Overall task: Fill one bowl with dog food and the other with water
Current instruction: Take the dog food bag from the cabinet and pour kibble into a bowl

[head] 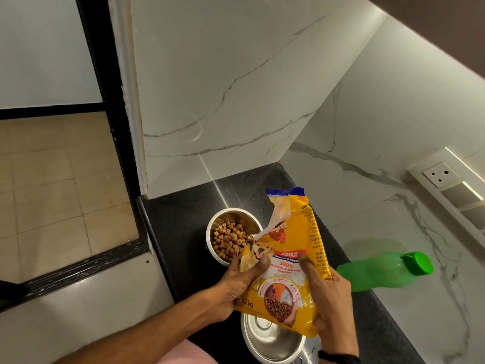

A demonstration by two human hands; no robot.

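Both hands grasp the yellow dog food bag [288, 261] and hold it upright above the bench [183, 219]. The left hand [236, 282] grips its lower left edge, thumb across the front; the right hand [328, 298] wraps the right side, thumb on the printed face. The bag's torn top hangs open. Just left of the bag stands a steel bowl [233, 235] partly filled with brown kibble [228, 240]. A second steel bowl [270, 340] sits below the bag, partly hidden by it. A green water bottle [380, 270], capped, stands to the right against the marble wall [367, 153].
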